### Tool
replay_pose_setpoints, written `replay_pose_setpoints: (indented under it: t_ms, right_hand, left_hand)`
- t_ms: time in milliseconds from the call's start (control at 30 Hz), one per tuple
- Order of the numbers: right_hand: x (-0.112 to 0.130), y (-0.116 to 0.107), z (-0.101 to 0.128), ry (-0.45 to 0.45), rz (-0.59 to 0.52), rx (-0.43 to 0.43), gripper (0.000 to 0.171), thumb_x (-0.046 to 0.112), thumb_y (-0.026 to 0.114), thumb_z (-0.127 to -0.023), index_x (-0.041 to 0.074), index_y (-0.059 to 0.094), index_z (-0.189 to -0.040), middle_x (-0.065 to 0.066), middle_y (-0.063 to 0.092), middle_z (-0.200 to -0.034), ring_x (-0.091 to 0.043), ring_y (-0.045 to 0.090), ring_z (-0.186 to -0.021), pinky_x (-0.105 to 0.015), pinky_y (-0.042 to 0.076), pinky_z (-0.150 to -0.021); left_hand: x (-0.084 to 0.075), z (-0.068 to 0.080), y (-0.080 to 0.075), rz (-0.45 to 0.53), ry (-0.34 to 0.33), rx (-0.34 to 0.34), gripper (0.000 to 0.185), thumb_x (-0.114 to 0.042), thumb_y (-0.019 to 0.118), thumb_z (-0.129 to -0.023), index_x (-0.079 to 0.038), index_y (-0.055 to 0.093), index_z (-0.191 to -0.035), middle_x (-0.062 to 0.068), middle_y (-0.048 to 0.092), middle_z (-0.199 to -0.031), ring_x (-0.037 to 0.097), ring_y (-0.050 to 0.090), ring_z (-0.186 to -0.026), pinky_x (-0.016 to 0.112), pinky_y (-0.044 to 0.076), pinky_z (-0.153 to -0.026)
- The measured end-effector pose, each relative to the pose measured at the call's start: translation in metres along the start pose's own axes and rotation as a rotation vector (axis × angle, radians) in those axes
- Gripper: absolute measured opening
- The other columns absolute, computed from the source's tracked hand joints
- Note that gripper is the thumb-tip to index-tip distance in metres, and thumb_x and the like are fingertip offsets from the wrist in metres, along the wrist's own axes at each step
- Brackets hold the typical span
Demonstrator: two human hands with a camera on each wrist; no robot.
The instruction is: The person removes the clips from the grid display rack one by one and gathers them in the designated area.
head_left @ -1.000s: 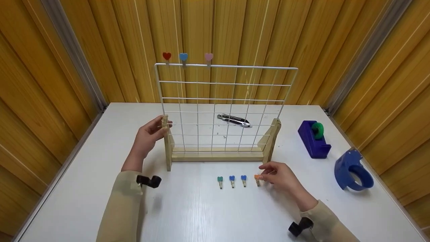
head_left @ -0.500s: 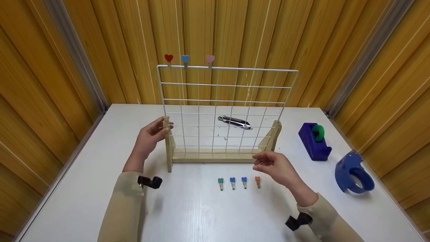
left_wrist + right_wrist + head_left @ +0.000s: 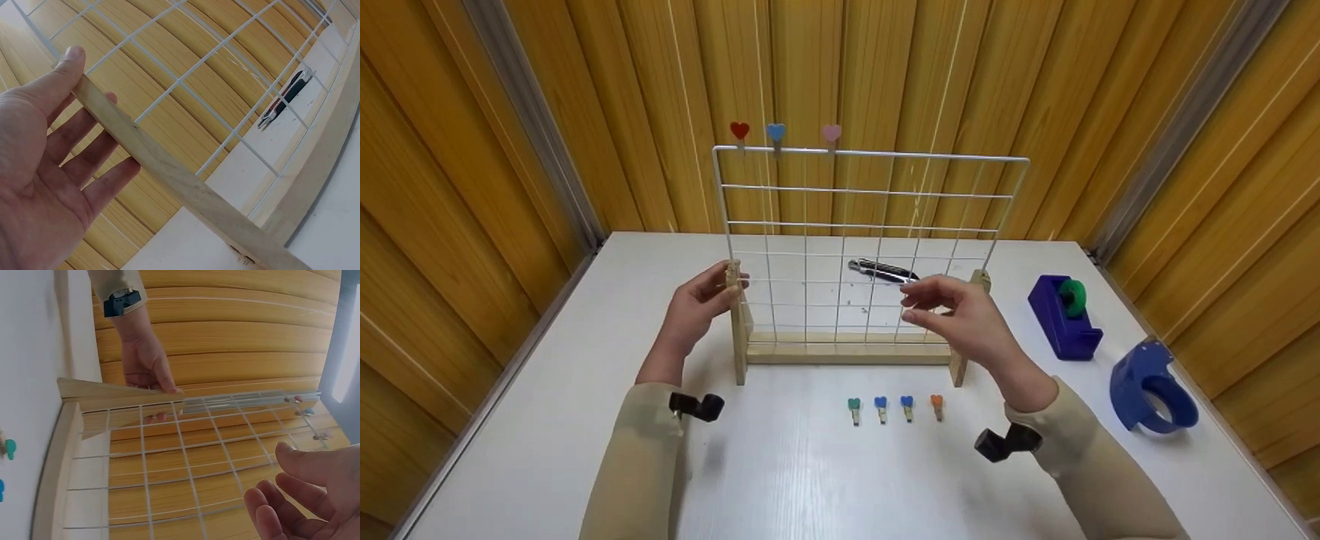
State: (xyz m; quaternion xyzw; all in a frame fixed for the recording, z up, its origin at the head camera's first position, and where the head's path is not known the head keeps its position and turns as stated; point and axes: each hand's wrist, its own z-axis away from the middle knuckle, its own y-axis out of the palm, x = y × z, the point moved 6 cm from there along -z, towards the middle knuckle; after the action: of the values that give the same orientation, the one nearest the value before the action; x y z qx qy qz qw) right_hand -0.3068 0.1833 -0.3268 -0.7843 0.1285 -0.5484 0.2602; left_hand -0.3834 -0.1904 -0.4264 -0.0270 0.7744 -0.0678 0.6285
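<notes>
A white wire grid (image 3: 952, 156) stands upright in a wooden stand (image 3: 847, 353). With thumb and fingers on either side, my left hand (image 3: 688, 315) grips the stand's left upright (image 3: 169, 160). Nothing is between the spread thumb and loosely bent fingers of my right hand (image 3: 964, 319), in front of the grid's lower right part. Heart-topped mini clothespins, red (image 3: 739, 131), light blue (image 3: 776, 132) and pink (image 3: 832, 133), are clipped on the top wire. In a row on the table lie a green clothespin (image 3: 854, 410), two blue clothespins (image 3: 881, 409) and an orange clothespin (image 3: 937, 406).
Behind the grid lies a utility knife (image 3: 881, 270), partly covered by my right hand in the head view. A purple tape dispenser (image 3: 1063, 322) with green tape and a blue ring-shaped tape holder (image 3: 1129, 382) stand at the right. Wood-patterned walls (image 3: 802, 60) enclose the table.
My right hand has left the orange clothespin, which stays on the table, and has risen forward and left to the grid. My left hand keeps its grip on the upright.
</notes>
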Motion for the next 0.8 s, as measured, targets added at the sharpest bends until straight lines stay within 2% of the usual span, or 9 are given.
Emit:
replay_pose_setpoints:
  t_ms: [267,533,700,800]
  right_hand:
    - [0.059,-0.017,-0.029,-0.158,-0.009,-0.072,0.029,0.009,0.076,-0.093,0.006,0.073,-0.121,-0.012,0.076,-0.113,-0.012,0.070,-0.101,-0.017,0.057,-0.085]
    - [0.113,-0.030,-0.067,-0.305,-0.127,-0.115,0.029,0.004,0.076,-0.091,0.000,0.071,-0.119,-0.014,0.075,-0.110,-0.008,0.071,-0.095,-0.024,0.059,-0.086]
    - [0.138,-0.035,-0.093,-0.341,-0.119,-0.138,0.032,0.005,0.076,-0.091,-0.003,0.069,-0.121,-0.015,0.074,-0.114,-0.010,0.069,-0.099,-0.026,0.058,-0.092]
    - [0.149,-0.035,-0.109,-0.329,-0.105,-0.130,0.032,0.006,0.076,-0.091,-0.002,0.069,-0.122,-0.016,0.073,-0.117,-0.012,0.069,-0.102,-0.027,0.057,-0.098]
  left_hand:
    - [0.000,0.001,0.000,0.006,-0.008,0.001,0.055,-0.022,0.068,-0.101,-0.018,0.051,-0.153,0.013,0.065,-0.143,0.026,0.063,-0.132,0.035,0.054,-0.108]
    - [-0.001,0.001,0.002,0.003,-0.005,-0.002,0.056,-0.023,0.068,-0.101,-0.017,0.050,-0.154,0.013,0.065,-0.143,0.027,0.062,-0.132,0.040,0.053,-0.110]
    - [-0.002,0.001,0.003,-0.002,0.005,0.001,0.054,-0.021,0.066,-0.102,-0.017,0.050,-0.154,0.013,0.064,-0.143,0.025,0.063,-0.132,0.036,0.054,-0.108]
    - [-0.002,0.001,0.002,0.011,0.011,0.000,0.055,-0.019,0.066,-0.102,-0.014,0.049,-0.154,0.014,0.064,-0.142,0.024,0.064,-0.130,0.035,0.054,-0.107]
